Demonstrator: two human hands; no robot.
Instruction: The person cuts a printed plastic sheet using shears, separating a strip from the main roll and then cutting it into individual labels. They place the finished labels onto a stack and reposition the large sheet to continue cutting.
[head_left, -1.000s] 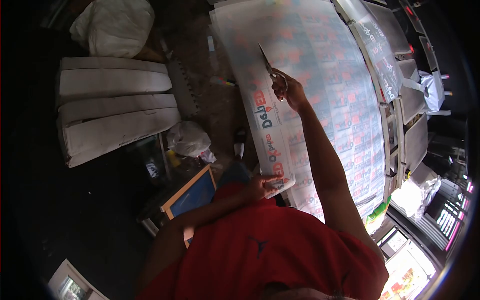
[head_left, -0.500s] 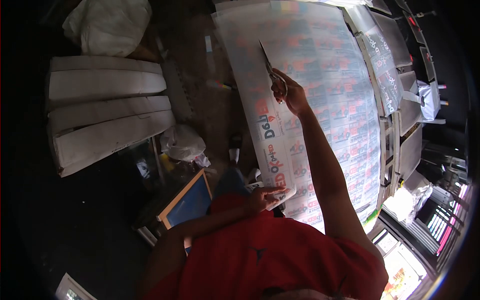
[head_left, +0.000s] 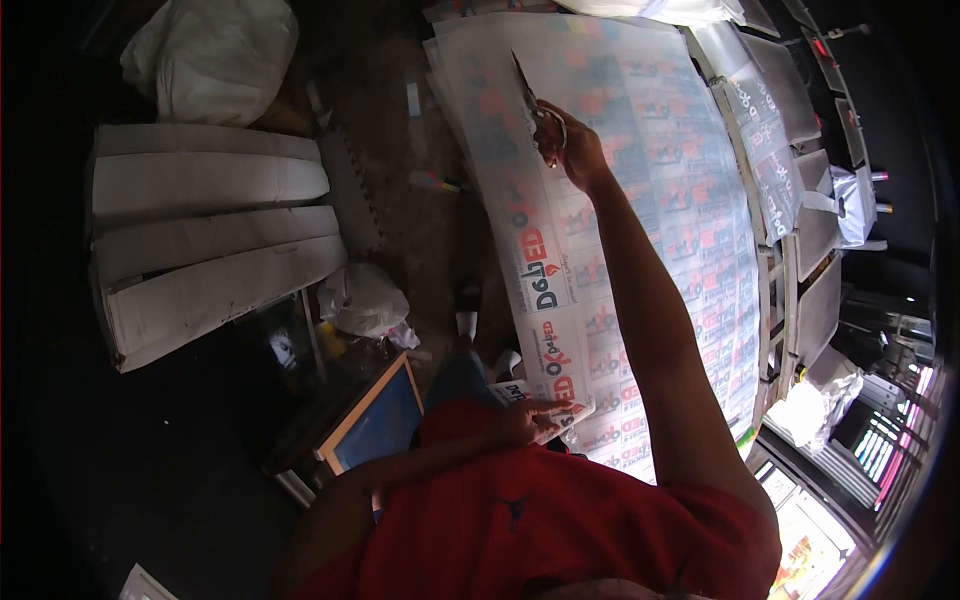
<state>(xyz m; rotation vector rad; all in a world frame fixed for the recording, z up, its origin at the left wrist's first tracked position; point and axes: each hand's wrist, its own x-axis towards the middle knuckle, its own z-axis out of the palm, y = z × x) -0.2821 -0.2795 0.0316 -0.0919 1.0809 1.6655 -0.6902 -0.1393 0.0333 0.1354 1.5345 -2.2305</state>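
Note:
My right hand (head_left: 570, 145) is closed around the handles of a pair of scissors (head_left: 524, 82), whose blades point away from me over the far left part of the sheet. Beneath lies a large translucent plastic sheet (head_left: 640, 200) printed with rows of red and dark lettering. My left hand (head_left: 532, 420), close to my body, has its fingers closed on the near left end of the printed plastic, which curls up there. How the scissor blades meet the plastic is hard to make out.
Long white cardboard boxes (head_left: 210, 215) stand at left, with a white sack (head_left: 215, 60) behind them. A blue wood-framed screen (head_left: 375, 420) leans near my left arm. A clear plastic bag (head_left: 362, 300) lies on the floor. Racks with flat panels (head_left: 815, 210) run along the right.
My right hand has moved farther away from me with the scissors. The printed lettering along the left edge has shifted toward me. My left hand stays near my body, and the view has shifted slightly.

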